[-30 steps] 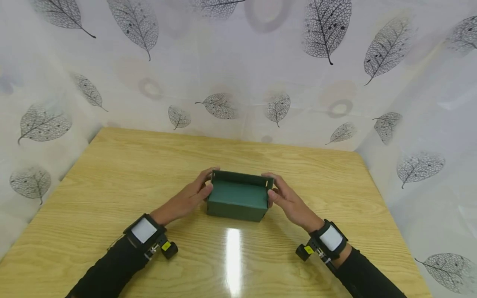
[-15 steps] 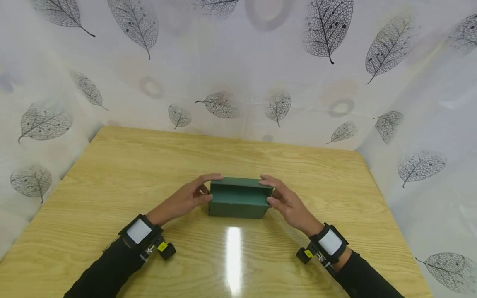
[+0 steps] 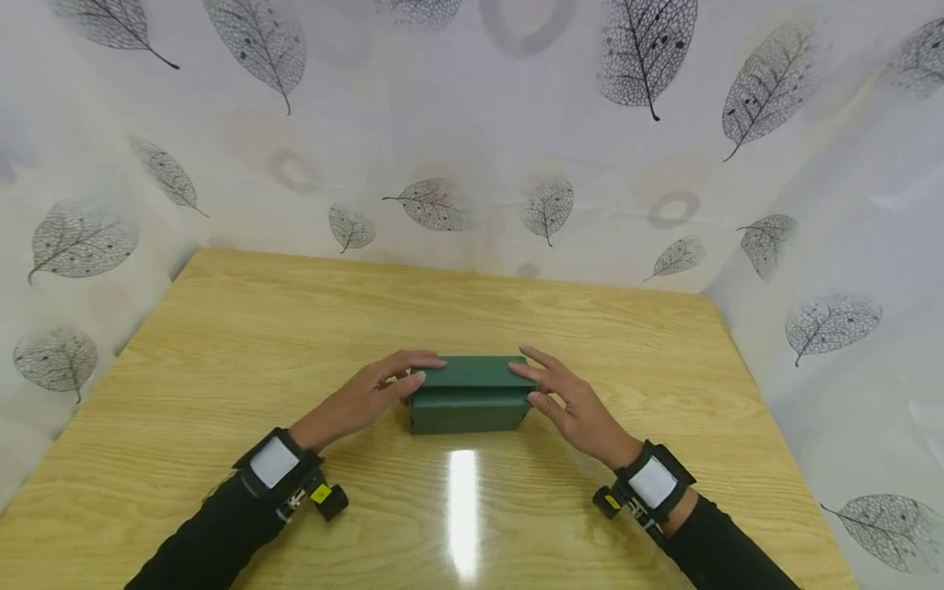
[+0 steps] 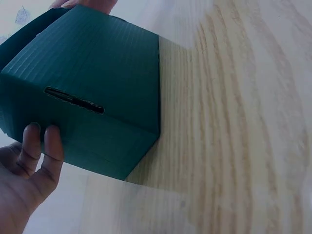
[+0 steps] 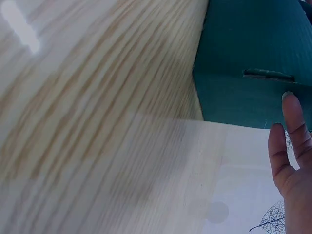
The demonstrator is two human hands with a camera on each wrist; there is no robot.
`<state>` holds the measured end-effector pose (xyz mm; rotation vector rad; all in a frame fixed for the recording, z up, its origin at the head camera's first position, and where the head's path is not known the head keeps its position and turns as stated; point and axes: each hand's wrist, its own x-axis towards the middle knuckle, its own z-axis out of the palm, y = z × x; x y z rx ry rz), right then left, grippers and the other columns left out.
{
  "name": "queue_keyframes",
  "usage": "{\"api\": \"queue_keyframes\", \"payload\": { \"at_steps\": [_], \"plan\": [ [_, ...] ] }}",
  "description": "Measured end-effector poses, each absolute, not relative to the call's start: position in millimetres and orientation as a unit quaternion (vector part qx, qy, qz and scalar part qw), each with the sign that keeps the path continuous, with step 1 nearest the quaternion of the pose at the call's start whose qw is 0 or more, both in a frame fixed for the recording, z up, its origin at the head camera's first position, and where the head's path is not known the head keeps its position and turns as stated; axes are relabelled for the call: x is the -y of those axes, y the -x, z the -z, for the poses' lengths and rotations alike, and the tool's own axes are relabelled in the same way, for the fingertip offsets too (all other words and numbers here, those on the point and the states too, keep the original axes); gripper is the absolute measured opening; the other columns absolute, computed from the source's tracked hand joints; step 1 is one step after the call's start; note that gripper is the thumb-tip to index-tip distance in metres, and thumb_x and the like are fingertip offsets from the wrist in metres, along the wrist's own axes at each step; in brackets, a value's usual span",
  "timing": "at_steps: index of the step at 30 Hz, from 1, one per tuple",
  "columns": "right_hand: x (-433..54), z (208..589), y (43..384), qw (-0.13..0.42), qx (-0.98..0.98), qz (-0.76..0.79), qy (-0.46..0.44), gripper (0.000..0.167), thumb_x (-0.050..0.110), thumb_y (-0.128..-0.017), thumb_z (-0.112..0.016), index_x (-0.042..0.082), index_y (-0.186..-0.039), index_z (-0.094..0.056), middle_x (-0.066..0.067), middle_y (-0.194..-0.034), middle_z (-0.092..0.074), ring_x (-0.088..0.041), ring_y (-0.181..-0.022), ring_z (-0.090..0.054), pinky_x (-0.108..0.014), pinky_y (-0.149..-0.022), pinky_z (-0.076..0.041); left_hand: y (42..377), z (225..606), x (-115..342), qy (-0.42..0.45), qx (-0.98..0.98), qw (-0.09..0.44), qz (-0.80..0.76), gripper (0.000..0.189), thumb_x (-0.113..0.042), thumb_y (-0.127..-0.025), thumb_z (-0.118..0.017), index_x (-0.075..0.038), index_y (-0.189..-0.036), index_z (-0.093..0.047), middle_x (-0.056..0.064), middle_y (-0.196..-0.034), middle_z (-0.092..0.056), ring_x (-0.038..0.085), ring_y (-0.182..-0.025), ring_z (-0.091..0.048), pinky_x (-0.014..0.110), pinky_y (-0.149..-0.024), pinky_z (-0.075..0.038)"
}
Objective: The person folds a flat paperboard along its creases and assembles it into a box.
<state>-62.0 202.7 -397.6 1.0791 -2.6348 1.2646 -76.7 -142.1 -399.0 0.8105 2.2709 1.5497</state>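
Observation:
A green cardboard box (image 3: pixel 469 415) sits on the wooden table, its hinged lid (image 3: pixel 478 371) tilted down over the top with a dark gap along the front. At the left end is my left hand (image 3: pixel 372 393), a straight finger on the lid and the thumb at its front corner. Its other fingertips touch the slotted end wall (image 4: pixel 73 126) in the left wrist view. My right hand (image 3: pixel 578 401) is at the other end, fingers extended over the lid and thumb by the front corner. In the right wrist view, fingertips (image 5: pixel 288 100) lie against that end wall, below a slot.
The wooden table (image 3: pixel 295 303) extends around the box on all sides. Behind and beside it hangs a pale curtain (image 3: pixel 472 123) printed with leaves. Each wrist carries a strapped camera, the left camera (image 3: pixel 332 501) and the right camera (image 3: pixel 606 501).
The lid has swung from standing up at the back forward and down over the box opening. Both hands have shifted their fingers onto the lid's top; the box has stayed nearly in place.

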Motion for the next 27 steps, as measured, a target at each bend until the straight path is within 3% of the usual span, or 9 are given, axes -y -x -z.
{"api": "queue_keyframes", "payload": {
  "at_steps": [3, 5, 8, 13, 15, 17, 22, 25, 27],
  "plan": [
    [-204, 398, 62, 0.019, 0.851, -0.390, -0.352, 0.042, 0.019, -0.106, -0.053, 0.016, -0.148, -0.053, -0.016, -0.160, -0.034, -0.032, -0.139, -0.045, -0.051, -0.098, -0.049, 75, 400, 143, -0.280, -0.789, 0.142, -0.528, 0.038, -0.031, -0.107, -0.052, -0.034, -0.145, -0.054, -0.002, -0.152, -0.046, 0.023, -0.115, -0.056, 0.044, -0.092, -0.048],
    [-204, 398, 63, 0.020, 0.851, -0.389, -0.353, 0.039, 0.020, -0.107, -0.052, 0.015, -0.145, -0.057, -0.016, -0.159, -0.037, -0.030, -0.135, -0.050, -0.050, -0.097, -0.050, 74, 401, 143, -0.284, -0.787, 0.145, -0.528, 0.042, -0.028, -0.105, -0.056, -0.031, -0.146, -0.051, 0.000, -0.145, -0.050, 0.021, -0.105, -0.057, 0.038, -0.087, -0.050],
    [-202, 398, 66, 0.007, 0.844, -0.409, -0.346, 0.035, 0.014, -0.106, -0.052, 0.013, -0.140, -0.062, -0.014, -0.157, -0.040, -0.029, -0.135, -0.051, -0.047, -0.096, -0.052, 73, 404, 144, -0.283, -0.783, 0.152, -0.533, 0.053, -0.025, -0.102, -0.061, -0.025, -0.152, -0.043, 0.004, -0.120, -0.058, 0.021, -0.089, -0.057, 0.032, -0.073, -0.050],
    [-200, 395, 70, -0.048, 0.832, -0.450, -0.323, 0.040, 0.008, -0.105, -0.053, 0.014, -0.145, -0.055, -0.014, -0.147, -0.050, -0.026, -0.106, -0.066, -0.034, -0.079, -0.057, 75, 403, 144, -0.265, -0.788, 0.164, -0.531, 0.069, -0.029, -0.100, -0.064, -0.018, -0.158, -0.028, 0.005, -0.092, -0.056, 0.020, -0.081, -0.055, 0.030, -0.066, -0.047],
    [-199, 393, 72, -0.074, 0.832, -0.458, -0.303, 0.045, 0.011, -0.105, -0.053, 0.015, -0.149, -0.045, -0.014, -0.145, -0.050, -0.025, -0.093, -0.067, -0.031, -0.075, -0.055, 76, 400, 144, -0.256, -0.792, 0.173, -0.526, 0.070, -0.031, -0.100, -0.065, -0.016, -0.158, -0.028, 0.006, -0.092, -0.057, 0.021, -0.081, -0.055, 0.031, -0.066, -0.047],
    [-198, 389, 72, -0.104, 0.837, -0.462, -0.274, 0.052, 0.017, -0.106, -0.054, 0.015, -0.154, -0.034, -0.016, -0.144, -0.048, -0.023, -0.086, -0.067, -0.032, -0.074, -0.053, 75, 398, 144, -0.244, -0.799, 0.184, -0.518, 0.070, -0.033, -0.100, -0.065, -0.013, -0.157, -0.029, 0.010, -0.103, -0.058, 0.021, -0.087, -0.057, 0.032, -0.070, -0.050],
    [-199, 381, 69, -0.186, 0.853, -0.431, -0.227, 0.062, 0.032, -0.107, -0.052, 0.014, -0.158, -0.024, -0.014, -0.122, -0.056, -0.026, -0.085, -0.065, -0.039, -0.074, -0.054, 66, 388, 141, -0.182, -0.834, 0.223, -0.471, 0.072, -0.047, -0.098, -0.064, -0.018, -0.155, -0.031, 0.020, -0.138, -0.053, 0.034, -0.118, -0.060, 0.050, -0.089, -0.054],
    [-201, 377, 67, -0.205, 0.855, -0.410, -0.243, 0.058, 0.033, -0.107, -0.051, 0.013, -0.157, -0.027, -0.007, -0.101, -0.063, -0.029, -0.080, -0.064, -0.040, -0.068, -0.054, 60, 377, 135, -0.170, -0.857, 0.209, -0.439, 0.073, -0.051, -0.095, -0.066, -0.018, -0.153, -0.036, 0.020, -0.131, -0.063, 0.036, -0.120, -0.061, 0.053, -0.091, -0.054],
    [-202, 375, 65, -0.199, 0.857, -0.399, -0.258, 0.057, 0.032, -0.107, -0.053, 0.012, -0.155, -0.029, -0.003, -0.096, -0.065, -0.026, -0.080, -0.065, -0.038, -0.070, -0.054, 57, 372, 132, -0.174, -0.867, 0.181, -0.431, 0.071, -0.049, -0.094, -0.069, -0.015, -0.150, -0.042, 0.019, -0.124, -0.068, 0.033, -0.116, -0.065, 0.051, -0.090, -0.055]
  ]
}}
